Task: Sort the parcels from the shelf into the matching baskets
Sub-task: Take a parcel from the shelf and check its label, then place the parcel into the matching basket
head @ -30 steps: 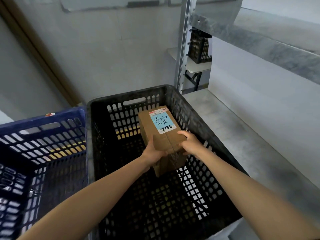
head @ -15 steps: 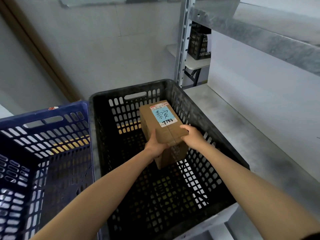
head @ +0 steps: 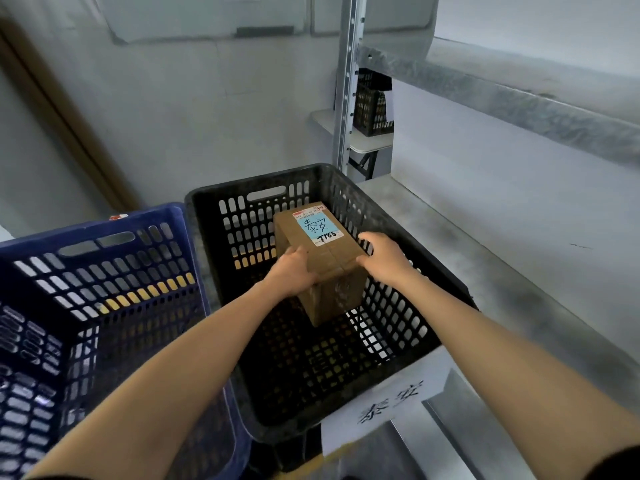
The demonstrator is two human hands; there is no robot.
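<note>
Lowered into black basket [head: 221, 190], parcel [head: 291, 233] stands on end, label upward.

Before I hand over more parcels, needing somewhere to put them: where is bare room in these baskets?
Black basket: bare floor between cardboard box and its near wall. Blue basket: nothing visible inside. Crowded: right hand between box and right wall.

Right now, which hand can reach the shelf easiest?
Probably the right hand: it holds the side of the box nearest the shelf, while the left hand grips the far side.
</note>
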